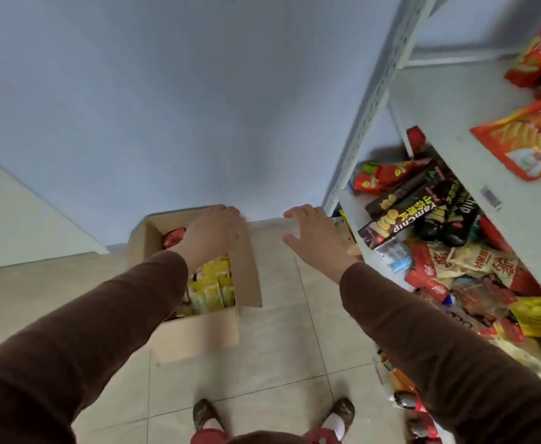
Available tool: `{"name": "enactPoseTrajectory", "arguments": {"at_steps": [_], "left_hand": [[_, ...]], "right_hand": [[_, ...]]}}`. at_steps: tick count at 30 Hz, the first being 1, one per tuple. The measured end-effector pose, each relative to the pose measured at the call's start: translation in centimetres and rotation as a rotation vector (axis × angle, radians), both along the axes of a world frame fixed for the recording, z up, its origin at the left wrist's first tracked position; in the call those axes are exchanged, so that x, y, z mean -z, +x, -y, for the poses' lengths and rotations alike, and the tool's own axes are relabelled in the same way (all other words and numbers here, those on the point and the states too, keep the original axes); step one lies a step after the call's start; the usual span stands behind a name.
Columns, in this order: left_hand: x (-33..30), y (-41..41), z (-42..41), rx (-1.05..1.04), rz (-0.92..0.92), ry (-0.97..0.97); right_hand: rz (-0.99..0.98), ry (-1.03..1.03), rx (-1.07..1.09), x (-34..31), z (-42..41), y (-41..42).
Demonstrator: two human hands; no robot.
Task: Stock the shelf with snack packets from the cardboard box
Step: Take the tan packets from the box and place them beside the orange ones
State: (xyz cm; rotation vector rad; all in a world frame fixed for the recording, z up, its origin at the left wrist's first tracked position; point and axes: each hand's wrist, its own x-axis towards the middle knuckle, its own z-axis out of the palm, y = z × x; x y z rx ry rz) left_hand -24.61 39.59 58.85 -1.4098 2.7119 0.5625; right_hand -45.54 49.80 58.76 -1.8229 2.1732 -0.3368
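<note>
pale tiles cover the floor (272,357), and a blue wall (166,107) stands behind. an open cardboard box (198,334) sits on the floor by the wall. inside it are yellow snack packets (213,288) and a red packet (173,237) at the far end. the left hand (213,233) reaches over the box with its fingers hanging down loose, and it holds nothing. the right hand (315,233) is out in the air between the box and the shelf (448,123), fingers spread wide, holding nothing. both arms wear brown sleeves (80,341). the white metal shelf on the right holds many snacks: orange bags (528,136) up high, and dark yamchip boxes (407,213) lower down. two brown shoes (205,413) stand on the tiles.
</note>
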Motion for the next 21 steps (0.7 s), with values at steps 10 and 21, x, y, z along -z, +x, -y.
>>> {"name": "enactPoseTrajectory", "arguments": {"at_steps": [10, 21], "left_hand": [[10.7, 18.4, 7.8, -0.289, 0.059, 0.279], [28.2, 22.4, 15.5, -0.454, 0.145, 0.515]], "right_hand": [[0.164, 0.363, -0.053, 11.2, 7.7, 15.7], [0.433, 0.741, 0.077, 29.8, 19.6, 19.7]]}}
